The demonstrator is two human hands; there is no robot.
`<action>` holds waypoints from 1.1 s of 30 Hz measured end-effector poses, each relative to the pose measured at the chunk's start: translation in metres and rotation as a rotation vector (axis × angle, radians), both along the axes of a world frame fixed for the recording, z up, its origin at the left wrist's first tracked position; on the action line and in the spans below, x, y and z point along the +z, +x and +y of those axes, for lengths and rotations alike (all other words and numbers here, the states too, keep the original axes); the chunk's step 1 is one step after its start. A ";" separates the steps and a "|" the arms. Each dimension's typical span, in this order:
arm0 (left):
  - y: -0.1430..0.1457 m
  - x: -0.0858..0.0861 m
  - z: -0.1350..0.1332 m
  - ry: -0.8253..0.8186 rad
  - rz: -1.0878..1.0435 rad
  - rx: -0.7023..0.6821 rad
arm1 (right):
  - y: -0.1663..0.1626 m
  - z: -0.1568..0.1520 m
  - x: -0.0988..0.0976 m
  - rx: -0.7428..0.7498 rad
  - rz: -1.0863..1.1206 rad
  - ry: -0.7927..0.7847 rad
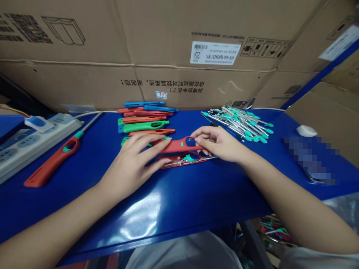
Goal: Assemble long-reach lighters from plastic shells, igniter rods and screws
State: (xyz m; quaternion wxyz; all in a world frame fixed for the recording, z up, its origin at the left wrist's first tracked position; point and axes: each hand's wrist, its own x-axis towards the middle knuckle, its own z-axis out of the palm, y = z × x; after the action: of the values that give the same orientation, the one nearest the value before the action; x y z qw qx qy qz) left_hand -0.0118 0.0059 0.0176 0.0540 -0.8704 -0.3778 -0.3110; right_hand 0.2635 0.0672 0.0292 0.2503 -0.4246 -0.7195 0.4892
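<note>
A red lighter casing half (178,145), with a small teal switch, is held level between my two hands. My right hand (220,144) pinches its right end, by the trigger opening, between thumb and fingers. At the left end, the fingers of my left hand (131,162) lie over the casing, and the thumb reaches down to the other red half. That lower half (183,164) lies open on the blue table (196,201), just nearer to me. It carries a metal tube, wires and a teal trigger. My left fingers hide part of the left end of both halves.
Red, blue and green casings (144,126) are piled behind my left hand. Metal lighter inner parts with teal pieces (241,123) lie in a heap at right. An assembled red lighter (53,162) rests beside a power strip (39,138). Cardboard (168,45) stands behind.
</note>
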 end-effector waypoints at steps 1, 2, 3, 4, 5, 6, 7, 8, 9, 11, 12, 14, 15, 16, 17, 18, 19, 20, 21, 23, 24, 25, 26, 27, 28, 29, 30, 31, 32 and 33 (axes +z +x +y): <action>0.000 0.000 0.001 -0.005 -0.007 -0.028 | 0.000 -0.001 0.001 0.025 -0.013 0.020; 0.000 -0.001 0.001 -0.013 -0.019 -0.049 | 0.001 -0.002 0.002 0.057 -0.037 0.065; 0.000 -0.002 0.001 -0.024 -0.033 -0.059 | 0.002 -0.003 0.003 0.094 -0.069 0.129; 0.000 -0.003 0.001 -0.040 -0.044 -0.062 | 0.003 -0.003 0.003 0.135 -0.104 0.202; 0.001 -0.004 0.001 -0.060 -0.051 -0.060 | 0.004 -0.004 0.004 0.176 -0.140 0.278; 0.001 -0.004 0.000 -0.083 -0.056 -0.055 | 0.005 -0.004 0.005 0.217 -0.172 0.347; 0.002 -0.005 0.000 -0.108 -0.060 -0.050 | 0.006 -0.005 0.005 0.252 -0.199 0.408; 0.002 -0.006 0.000 -0.132 -0.064 -0.049 | 0.006 -0.005 0.005 0.276 -0.219 0.460; 0.003 -0.006 0.000 -0.154 -0.067 -0.056 | 0.006 -0.005 0.005 0.294 -0.236 0.501; 0.004 -0.008 0.000 -0.204 -0.067 -0.082 | 0.006 -0.005 0.004 0.320 -0.267 0.543; 0.004 -0.008 0.000 -0.233 -0.061 -0.095 | 0.006 -0.005 0.003 0.332 -0.280 0.548; 0.004 -0.009 0.000 -0.291 -0.037 -0.115 | 0.006 -0.004 0.001 0.359 -0.303 0.555; 0.005 -0.009 0.001 -0.314 -0.022 -0.117 | 0.006 -0.003 0.001 0.372 -0.312 0.564; 0.005 -0.009 0.001 -0.330 -0.007 -0.116 | 0.006 -0.003 0.000 0.379 -0.322 0.575; 0.004 -0.009 0.001 -0.340 0.008 -0.113 | 0.007 -0.003 0.000 0.382 -0.333 0.584; 0.004 -0.010 0.001 -0.345 0.024 -0.111 | 0.007 -0.002 0.000 0.382 -0.343 0.592; 0.004 -0.010 0.001 -0.346 0.041 -0.109 | 0.007 -0.002 0.000 0.383 -0.354 0.599; 0.003 -0.010 0.001 -0.347 0.058 -0.107 | 0.007 -0.002 -0.001 0.384 -0.365 0.607; 0.003 -0.010 0.001 -0.348 0.073 -0.107 | 0.007 -0.002 -0.001 0.386 -0.377 0.615; 0.002 -0.011 0.002 -0.353 0.095 -0.109 | 0.007 -0.002 -0.001 0.395 -0.403 0.633; 0.002 -0.011 0.002 -0.356 0.100 -0.108 | 0.006 -0.002 -0.002 0.400 -0.415 0.638; 0.001 -0.011 0.002 -0.359 0.103 -0.106 | 0.006 -0.002 -0.002 0.403 -0.423 0.642; 0.001 -0.011 0.002 -0.362 0.104 -0.104 | 0.006 -0.002 -0.003 0.406 -0.428 0.642; 0.001 -0.011 0.002 -0.364 0.104 -0.103 | 0.005 -0.002 -0.003 0.408 -0.432 0.640; 0.001 -0.011 0.002 -0.366 0.104 -0.101 | 0.005 -0.002 -0.004 0.409 -0.434 0.639; 0.001 -0.011 0.002 -0.366 0.106 -0.100 | 0.005 -0.002 -0.004 0.409 -0.435 0.639; 0.001 -0.011 0.003 -0.365 0.108 -0.099 | 0.005 -0.002 -0.004 0.410 -0.437 0.640; 0.001 -0.010 0.003 -0.364 0.112 -0.095 | 0.005 -0.003 -0.003 0.411 -0.441 0.640; 0.002 -0.010 0.003 -0.362 0.117 -0.093 | 0.005 -0.003 -0.003 0.413 -0.446 0.642; 0.002 -0.011 0.003 -0.359 0.121 -0.091 | 0.004 -0.003 -0.003 0.415 -0.449 0.647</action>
State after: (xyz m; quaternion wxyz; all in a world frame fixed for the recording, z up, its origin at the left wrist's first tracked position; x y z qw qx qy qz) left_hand -0.0101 0.0086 0.0071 -0.0936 -0.8993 -0.3835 -0.1879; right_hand 0.2680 0.0645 0.0265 0.1043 -0.2670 -0.9420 0.1744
